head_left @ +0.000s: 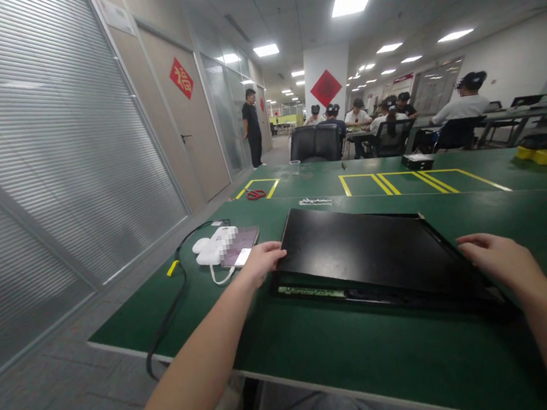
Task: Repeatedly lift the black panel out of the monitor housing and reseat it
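Observation:
A flat black screen panel [353, 241] lies tilted over a shallow black frame [396, 293] on the green table. Its near left side is lifted, so a gap shows a green circuit board strip [310, 291] in the frame. At the panel's left edge, my left hand [264, 260] pinches it between thumb and fingers. My right hand [499, 256] hovers by the right edge, fingers stretched out and holding nothing visible; whether its fingertips touch the frame I cannot tell.
Left of the panel lie a phone [241, 246], a white charging device [215, 245] and a black cable [179, 298]. Farther back are red-handled scissors [255, 194], a clear cup [295, 167], a small black box [417, 161] and yellow tape outlines [404, 181]. Several people sit beyond.

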Motion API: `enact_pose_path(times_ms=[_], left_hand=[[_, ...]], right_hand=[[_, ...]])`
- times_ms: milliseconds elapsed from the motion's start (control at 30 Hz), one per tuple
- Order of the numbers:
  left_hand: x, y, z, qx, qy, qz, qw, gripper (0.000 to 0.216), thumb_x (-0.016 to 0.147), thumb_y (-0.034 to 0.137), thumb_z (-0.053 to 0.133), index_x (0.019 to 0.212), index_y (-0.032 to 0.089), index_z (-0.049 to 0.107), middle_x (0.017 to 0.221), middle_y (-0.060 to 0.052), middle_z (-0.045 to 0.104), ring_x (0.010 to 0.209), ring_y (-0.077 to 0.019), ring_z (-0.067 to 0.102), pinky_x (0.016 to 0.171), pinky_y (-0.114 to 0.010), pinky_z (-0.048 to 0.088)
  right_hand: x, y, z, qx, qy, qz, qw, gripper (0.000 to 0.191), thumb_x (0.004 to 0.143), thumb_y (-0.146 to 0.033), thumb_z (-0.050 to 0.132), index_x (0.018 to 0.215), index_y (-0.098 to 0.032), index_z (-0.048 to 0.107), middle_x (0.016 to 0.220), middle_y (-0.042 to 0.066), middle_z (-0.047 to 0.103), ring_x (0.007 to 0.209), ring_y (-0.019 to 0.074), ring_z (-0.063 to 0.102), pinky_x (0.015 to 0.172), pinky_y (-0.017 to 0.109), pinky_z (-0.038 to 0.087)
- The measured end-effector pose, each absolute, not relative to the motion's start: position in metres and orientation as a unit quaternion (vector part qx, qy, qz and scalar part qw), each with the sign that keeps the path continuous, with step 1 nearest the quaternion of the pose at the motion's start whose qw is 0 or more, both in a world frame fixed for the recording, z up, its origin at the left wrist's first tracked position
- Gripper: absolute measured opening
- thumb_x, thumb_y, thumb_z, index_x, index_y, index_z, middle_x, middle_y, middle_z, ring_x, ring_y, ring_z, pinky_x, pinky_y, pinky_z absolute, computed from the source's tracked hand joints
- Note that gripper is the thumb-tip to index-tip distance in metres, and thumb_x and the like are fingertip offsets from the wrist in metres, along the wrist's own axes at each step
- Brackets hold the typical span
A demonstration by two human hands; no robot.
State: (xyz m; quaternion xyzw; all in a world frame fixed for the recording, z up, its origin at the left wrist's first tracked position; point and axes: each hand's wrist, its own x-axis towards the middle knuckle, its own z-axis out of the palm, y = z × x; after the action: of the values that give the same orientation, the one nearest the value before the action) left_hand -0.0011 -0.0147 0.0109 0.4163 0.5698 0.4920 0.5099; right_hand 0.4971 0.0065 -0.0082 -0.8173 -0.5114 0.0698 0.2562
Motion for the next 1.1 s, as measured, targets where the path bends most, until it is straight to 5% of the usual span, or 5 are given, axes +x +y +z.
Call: enact_pose_path(times_ms=[200, 400, 567, 900, 1100], left_hand=[[-0.004, -0.014, 0.012, 0.443, 0.586, 0.478, 0.482, 0.012, 0.062, 0.010, 0.080, 0.072, 0.016, 0.076, 0.063, -0.001, 0.066, 0.053, -0.0099, 0.049, 0.047, -0.019, 0.029], [-0.014, -0.006, 0.009, 0.415, 0.612, 0.465, 0.487, 0.003, 0.066, 0.017, 0.073, 0.068, 0.017, 0.076, 0.044, 0.004, 0.046, 0.041, -0.0091, 0.035, 0.041, -0.021, 0.017], [-0.019, -0.005, 0.012, 0.379, 0.592, 0.450, 0.551, 0.013, 0.061, 0.017, 0.062, 0.065, 0.016, 0.075, 0.063, -0.006, 0.066, 0.044, -0.0090, 0.046, 0.040, -0.020, 0.025], [-0.019, -0.005, 0.010, 0.440, 0.616, 0.414, 0.506, 0.039, 0.042, 0.009, 0.052, 0.069, 0.017, 0.079, 0.042, 0.002, 0.049, 0.040, -0.0097, 0.035, 0.040, -0.018, 0.023], [-0.017, -0.005, 0.009, 0.446, 0.632, 0.415, 0.480, 0.024, 0.049, 0.013, 0.062, 0.067, 0.018, 0.077, 0.073, -0.005, 0.071, 0.057, -0.0121, 0.048, 0.046, -0.018, 0.030]], right_hand=[[0.490, 0.007, -0.005, -0.823, -0.518, 0.090, 0.213, 0.023, 0.075, -0.040, 0.064, 0.089, -0.029, 0.079, 0.099, 0.007, 0.079, 0.088, 0.0298, 0.072, 0.073, 0.039, 0.056], [0.495, 0.011, -0.013, -0.820, -0.529, 0.073, 0.207, 0.024, 0.076, -0.041, 0.065, 0.091, -0.030, 0.080, 0.101, 0.008, 0.079, 0.089, 0.0296, 0.072, 0.070, 0.037, 0.056], [0.495, 0.010, -0.010, -0.823, -0.531, 0.075, 0.184, 0.027, 0.079, -0.042, 0.063, 0.095, -0.030, 0.080, 0.106, 0.008, 0.078, 0.093, 0.0294, 0.072, 0.073, 0.037, 0.056], [0.489, 0.007, -0.007, -0.829, -0.530, 0.078, 0.161, 0.028, 0.081, -0.042, 0.062, 0.099, -0.030, 0.080, 0.111, 0.008, 0.077, 0.097, 0.0296, 0.072, 0.075, 0.038, 0.055], [0.486, 0.007, -0.003, -0.832, -0.527, 0.080, 0.152, 0.032, 0.082, -0.043, 0.060, 0.103, -0.030, 0.080, 0.114, 0.008, 0.077, 0.100, 0.0300, 0.071, 0.078, 0.038, 0.055]])
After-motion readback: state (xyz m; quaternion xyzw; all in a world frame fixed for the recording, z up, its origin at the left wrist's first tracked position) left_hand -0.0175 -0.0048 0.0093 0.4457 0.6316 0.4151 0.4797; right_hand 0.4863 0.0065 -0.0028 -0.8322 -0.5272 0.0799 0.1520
